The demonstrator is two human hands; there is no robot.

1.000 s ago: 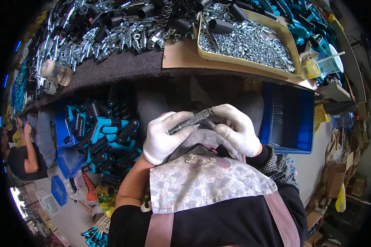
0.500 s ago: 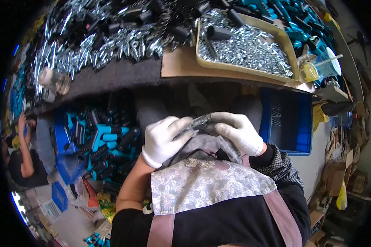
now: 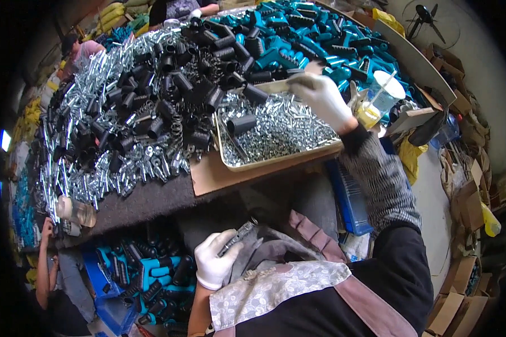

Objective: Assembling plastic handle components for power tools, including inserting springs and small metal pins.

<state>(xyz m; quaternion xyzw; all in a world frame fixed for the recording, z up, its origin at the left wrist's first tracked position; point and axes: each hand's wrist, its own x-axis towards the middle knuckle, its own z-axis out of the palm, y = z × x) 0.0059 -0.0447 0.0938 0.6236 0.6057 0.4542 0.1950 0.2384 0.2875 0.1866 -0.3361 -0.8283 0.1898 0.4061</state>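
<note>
My left hand (image 3: 216, 261), in a white glove, is closed around a dark grey, ribbed metal cylinder (image 3: 239, 236) with a round end. It is held over my lap, above the patterned grey apron (image 3: 287, 289). My right hand (image 3: 320, 98), also gloved, with dark-stained fingertips, is stretched out over the far right side of a cream tray (image 3: 281, 161). The tray holds many small silver metal pieces (image 3: 287, 132) and a few black tubes (image 3: 242, 124). Teal-and-black handles (image 3: 298, 49) lie just beyond that hand. Its fingertips are blurred, so their grip is unclear.
Silver rods, springs and black tubes (image 3: 180, 81) are heaped left of the tray. A clear jar (image 3: 76, 212) stands at the bench's left edge, a white cup (image 3: 389, 90) at right. Blue crates (image 3: 351, 196) sit below. Other people (image 3: 56, 292) work at left and far side.
My right hand has left the metal cylinder and reached forward and right over the tray. My left hand keeps the cylinder. The view has tilted up toward the bench.
</note>
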